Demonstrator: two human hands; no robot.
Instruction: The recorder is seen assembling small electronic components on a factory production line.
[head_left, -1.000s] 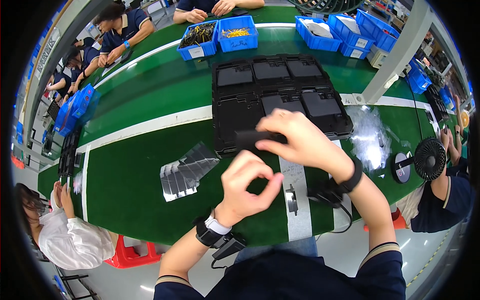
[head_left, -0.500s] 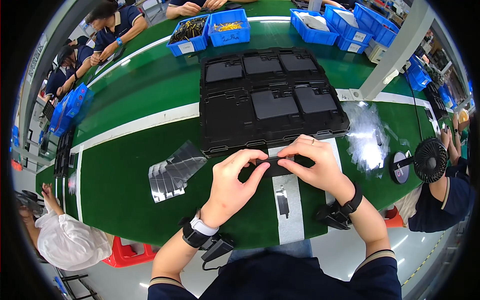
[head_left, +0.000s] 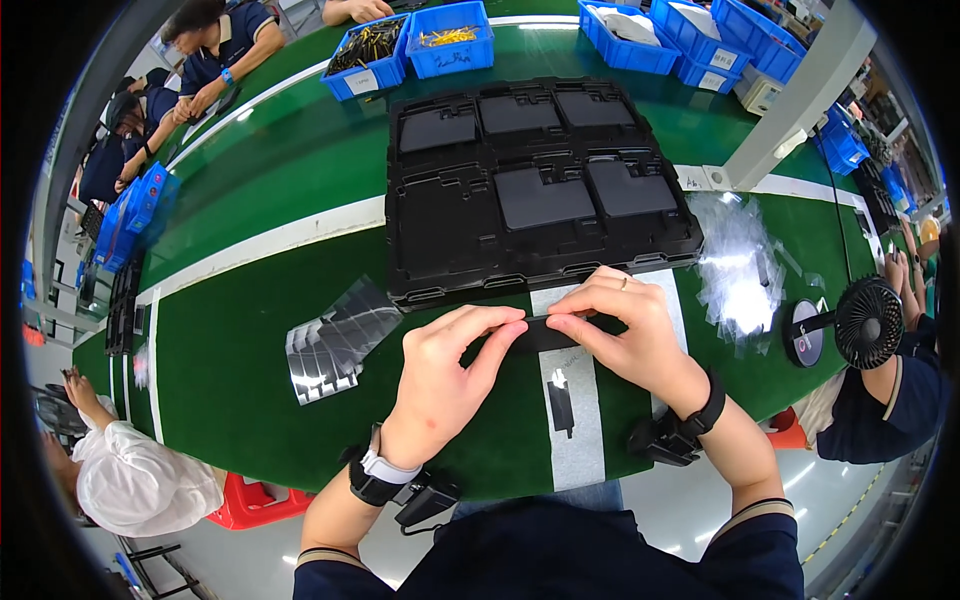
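Observation:
A flat black panel (head_left: 541,336) is held level just in front of the black tray (head_left: 440,215). My left hand (head_left: 440,370) pinches its left end between thumb and forefinger. At the other end, my right hand (head_left: 632,335) grips it the same way, partly covering it. Below the panel, a white strip (head_left: 577,460) runs down the green table and bears a small black sticker-like piece (head_left: 561,408). Dark flat panels (head_left: 545,197) fill several of the tray's recesses; the near left recess has none. Beside my left hand lies a clear film sheet (head_left: 335,345).
A pile of clear film scraps (head_left: 735,270) lies right of the tray, near a small black fan (head_left: 867,320). Blue bins (head_left: 452,50) stand along the back. A grey metal post (head_left: 800,95) rises at the right. Other people work around the table.
My left hand has shifted slightly left, its fingertips now at the panel's left end. My right hand stays nearly in place on the panel. The whole view has shifted slightly.

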